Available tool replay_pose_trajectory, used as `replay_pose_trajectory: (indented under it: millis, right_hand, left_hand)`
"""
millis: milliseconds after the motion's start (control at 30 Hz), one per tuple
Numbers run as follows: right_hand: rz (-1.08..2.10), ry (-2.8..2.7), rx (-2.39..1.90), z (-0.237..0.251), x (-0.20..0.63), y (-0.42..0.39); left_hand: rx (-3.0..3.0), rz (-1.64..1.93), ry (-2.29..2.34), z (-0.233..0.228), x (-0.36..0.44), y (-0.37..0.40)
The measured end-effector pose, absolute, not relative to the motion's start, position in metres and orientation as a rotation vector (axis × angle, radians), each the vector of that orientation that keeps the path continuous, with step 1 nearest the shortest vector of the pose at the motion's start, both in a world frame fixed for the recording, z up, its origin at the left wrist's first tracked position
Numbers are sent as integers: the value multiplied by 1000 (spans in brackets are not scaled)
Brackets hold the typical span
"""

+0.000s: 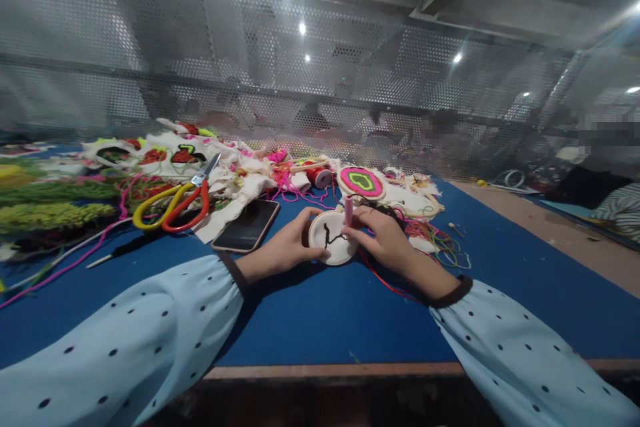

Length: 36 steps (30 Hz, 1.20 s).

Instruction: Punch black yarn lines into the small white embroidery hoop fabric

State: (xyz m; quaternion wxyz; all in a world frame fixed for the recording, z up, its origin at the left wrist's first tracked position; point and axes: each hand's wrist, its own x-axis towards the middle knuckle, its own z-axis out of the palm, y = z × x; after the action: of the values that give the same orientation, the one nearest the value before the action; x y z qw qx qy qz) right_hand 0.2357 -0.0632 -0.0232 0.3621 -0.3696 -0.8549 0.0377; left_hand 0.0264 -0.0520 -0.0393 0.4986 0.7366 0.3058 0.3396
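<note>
My left hand [291,242] grips the left rim of a small round embroidery hoop [334,255] stretched with white cloth. A crooked line of black yarn [327,235] runs over the cloth. In my right hand [376,235] a pink-handled punch needle [349,211] stands upright over the hoop's right part, pinched between thumb and fingers. The needle's tip is hidden, so I cannot tell whether it is in the cloth. Red yarn [383,283] trails on the table below my right wrist.
A phone [247,225] lies left of my left hand, with yellow and orange scissors [186,203] beyond it. Heaped cloth [245,163], a pink-and-green hooped piece [361,183], a red spool [318,176] and tangled yarn [443,240] cover the blue table's [320,327] back. Perforated metal screen [250,80] stands behind.
</note>
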Motion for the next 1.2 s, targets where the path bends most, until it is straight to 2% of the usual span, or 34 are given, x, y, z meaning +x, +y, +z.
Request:
replay_pose_trajectory:
  millis: [733,1200]
  right_hand:
    - [61,-2135,-1045,-19,233,-73]
    - [154,-2102,-995,-18,233,-74]
  left_hand:
    - [1896,782,769,-37,26,-57]
    - [1864,782,755,-36,27,-58]
